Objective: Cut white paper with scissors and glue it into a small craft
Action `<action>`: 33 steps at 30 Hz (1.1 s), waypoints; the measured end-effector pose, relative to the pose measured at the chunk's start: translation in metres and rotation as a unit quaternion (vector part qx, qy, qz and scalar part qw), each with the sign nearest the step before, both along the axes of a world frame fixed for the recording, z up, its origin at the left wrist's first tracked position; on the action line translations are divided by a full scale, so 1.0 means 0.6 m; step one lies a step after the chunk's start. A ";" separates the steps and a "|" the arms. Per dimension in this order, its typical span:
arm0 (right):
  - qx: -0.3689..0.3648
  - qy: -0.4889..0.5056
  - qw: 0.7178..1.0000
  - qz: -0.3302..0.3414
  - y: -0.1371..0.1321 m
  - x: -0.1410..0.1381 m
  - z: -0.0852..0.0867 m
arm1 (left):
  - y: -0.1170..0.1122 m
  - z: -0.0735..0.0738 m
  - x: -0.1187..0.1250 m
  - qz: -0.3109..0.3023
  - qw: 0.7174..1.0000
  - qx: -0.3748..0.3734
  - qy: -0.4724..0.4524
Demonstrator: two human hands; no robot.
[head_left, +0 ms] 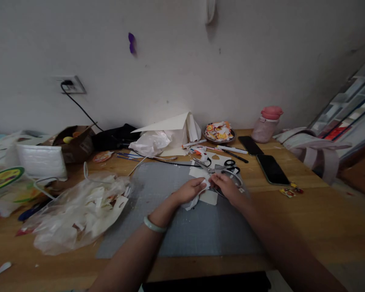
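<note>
— White paper scrap [200, 194], pinched between the left hand [191, 190] and right hand [226, 187], over the grey cutting mat [182, 227] near the desk's [316, 219] middle. What crowds it?

— Black-handled scissors [222, 166] just behind the fingers, two dark phones [272, 169] toward the right edge, a pink bottle [266, 121] at the back, a clear bag of offcuts [79, 211] on the left.

— Anything hard to make out?

— Fingertips cover the scrap's middle, so its shape is unclear. Both forearms run off the bottom edge.
</note>
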State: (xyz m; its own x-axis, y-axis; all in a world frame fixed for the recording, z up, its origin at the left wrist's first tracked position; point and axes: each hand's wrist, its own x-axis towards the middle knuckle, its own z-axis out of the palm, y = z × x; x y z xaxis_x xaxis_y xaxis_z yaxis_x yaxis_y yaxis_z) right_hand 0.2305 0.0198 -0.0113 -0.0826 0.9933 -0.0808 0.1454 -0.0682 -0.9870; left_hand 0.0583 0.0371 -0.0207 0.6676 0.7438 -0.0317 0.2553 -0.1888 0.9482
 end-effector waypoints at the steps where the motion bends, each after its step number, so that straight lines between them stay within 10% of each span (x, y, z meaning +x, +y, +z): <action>1: 0.013 -0.025 0.999 0.015 0.000 -0.001 0.001 | 0.000 0.001 0.000 0.001 1.000 0.000 -0.002; 15: 0.099 -0.130 0.981 0.105 -0.006 0.001 -0.001 | 0.004 0.006 0.007 0.017 0.994 0.084 0.074; 33: -0.022 0.088 0.995 0.047 -0.008 -0.008 0.001 | 0.000 0.004 0.001 -0.026 0.999 0.036 0.008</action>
State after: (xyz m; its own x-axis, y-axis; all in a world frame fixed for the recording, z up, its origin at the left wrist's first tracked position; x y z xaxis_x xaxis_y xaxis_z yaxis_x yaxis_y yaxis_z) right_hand 0.2260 0.0147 -0.0109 -0.1916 0.9764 -0.0999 -0.0223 -0.1060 -0.9941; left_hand 0.0590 0.0370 -0.0181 0.7050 0.7092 0.0093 0.2586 -0.2693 0.9277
